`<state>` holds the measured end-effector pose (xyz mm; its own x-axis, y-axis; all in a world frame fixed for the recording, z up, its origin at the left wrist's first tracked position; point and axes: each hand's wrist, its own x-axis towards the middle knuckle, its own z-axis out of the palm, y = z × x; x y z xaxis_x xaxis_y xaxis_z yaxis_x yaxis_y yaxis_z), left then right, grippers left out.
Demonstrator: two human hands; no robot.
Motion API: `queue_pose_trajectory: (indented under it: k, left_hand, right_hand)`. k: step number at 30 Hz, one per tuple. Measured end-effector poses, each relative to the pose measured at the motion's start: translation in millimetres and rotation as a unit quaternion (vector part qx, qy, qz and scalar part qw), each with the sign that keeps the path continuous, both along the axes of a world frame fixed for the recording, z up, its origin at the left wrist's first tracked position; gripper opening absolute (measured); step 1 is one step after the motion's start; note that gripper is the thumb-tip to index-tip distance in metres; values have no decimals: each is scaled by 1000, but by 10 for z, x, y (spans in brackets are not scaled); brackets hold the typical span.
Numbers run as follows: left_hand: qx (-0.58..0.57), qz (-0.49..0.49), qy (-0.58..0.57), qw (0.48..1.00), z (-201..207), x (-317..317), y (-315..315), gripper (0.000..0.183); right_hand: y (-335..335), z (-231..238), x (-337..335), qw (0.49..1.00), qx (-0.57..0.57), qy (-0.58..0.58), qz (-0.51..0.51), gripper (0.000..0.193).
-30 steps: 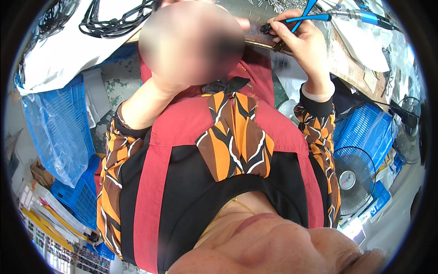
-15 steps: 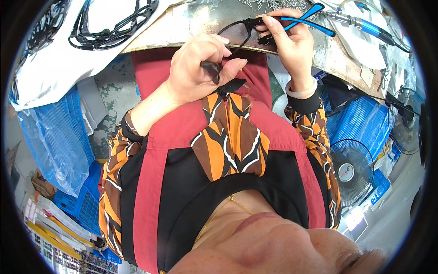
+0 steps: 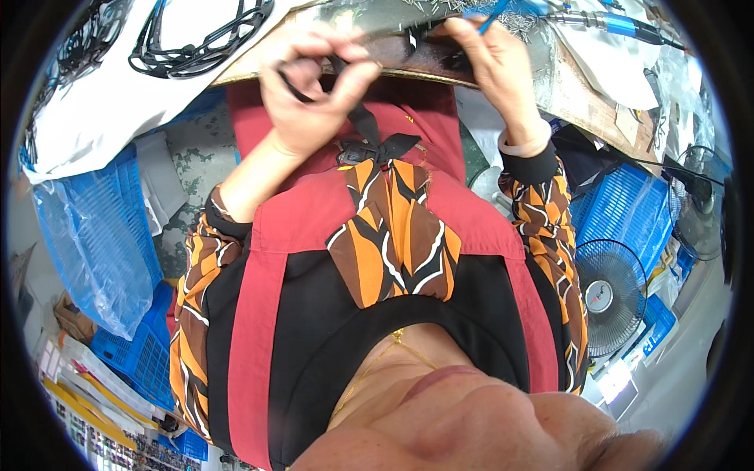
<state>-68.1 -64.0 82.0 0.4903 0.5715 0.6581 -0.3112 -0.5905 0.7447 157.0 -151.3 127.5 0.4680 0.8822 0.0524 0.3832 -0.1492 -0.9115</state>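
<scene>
My right hand (image 3: 496,69) is closed on a pair of eyeglasses (image 3: 494,14) with blue-and-black temples, over the near part of the workbench. Motion smears the front of the glasses, and the picture's upper edge cuts off part of them. To their left my left hand (image 3: 318,94) is curled, with a small dark curved piece (image 3: 294,83) between its fingers and palm. Blur hides what exactly that piece is. The left fingertips are near the glasses' front; whether they touch it I cannot tell.
Many small silver screws (image 3: 514,23) lie on the bench. A blue-and-silver screwdriver with a cable (image 3: 616,25) is at the right. Several black eyeglass frames (image 3: 196,51) rest on white cloth at the left. Blue crates (image 3: 118,235) and a fan (image 3: 601,298) stand lower down.
My left hand has moved up and left, with the dark piece still in it. The glasses in my right hand have shifted up and turned, so less of the blue temples shows.
</scene>
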Motion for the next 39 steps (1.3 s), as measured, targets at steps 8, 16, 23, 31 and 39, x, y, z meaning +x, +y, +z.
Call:
queue_pose_trajectory:
  k: [8, 16, 23, 31, 39]
  left_hand:
    - [-603, -293, -9, 742, 439, -73, 138, 64]
    - [-828, -372, 0, 419, -17, -36, -171, 71]
    - [-812, -420, -58, 401, -10, -26, -224, 73]
    - [-826, -415, -99, 369, -241, -31, -293, 71]
    - [-795, -421, -24, 435, -217, 67, -177, 89]
  right_hand:
    - [-41, -87, -34, 998, 24, 58, -9, 13]
    - [56, -271, -133, 981, 28, 187, 36, 22]
    - [156, 95, -96, 989, -75, -18, 127, 15]
    - [319, 128, -10, 963, -163, 0, 214, 7]
    - [148, 7, -106, 987, 17, -55, 148, 15]
